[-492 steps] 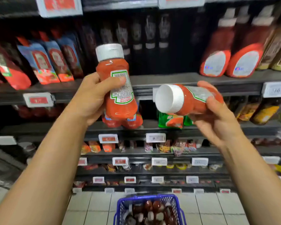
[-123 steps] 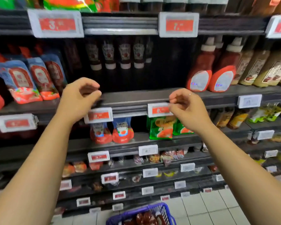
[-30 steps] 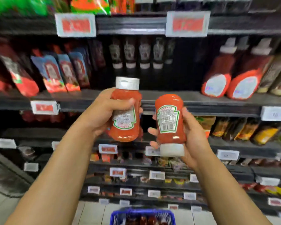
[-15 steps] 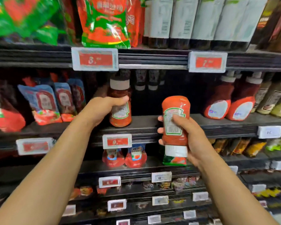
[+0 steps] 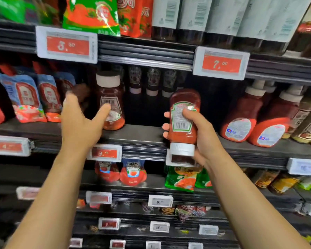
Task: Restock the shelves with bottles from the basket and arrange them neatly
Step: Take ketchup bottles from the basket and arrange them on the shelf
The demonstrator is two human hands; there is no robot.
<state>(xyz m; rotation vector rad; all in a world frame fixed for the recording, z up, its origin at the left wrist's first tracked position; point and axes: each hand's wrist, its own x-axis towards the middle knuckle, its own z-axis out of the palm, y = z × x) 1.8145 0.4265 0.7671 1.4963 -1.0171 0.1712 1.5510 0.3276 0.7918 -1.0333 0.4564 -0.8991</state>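
Observation:
A red ketchup bottle [image 5: 110,103] with a white cap on top stands on the dark shelf [image 5: 142,133]. My left hand [image 5: 79,121] is spread just in front of it, thumb near its label, fingers straight and blurred. My right hand [image 5: 201,133] grips a second ketchup bottle [image 5: 184,117] upside down, white cap at the bottom, in front of the shelf's edge to the right of the first. The basket is out of view.
Dark sauce bottles [image 5: 151,79] stand at the back of the same shelf. Blue and red pouches [image 5: 31,97] fill its left side, large ketchup bottles [image 5: 255,119] its right. Price tags [image 5: 66,44] line the shelf edges. Lower shelves hold more pouches [image 5: 133,173].
My left hand has set its bottle upright on the shelf and opened, drawing back slightly. My right hand has kept its inverted bottle at the shelf's edge.

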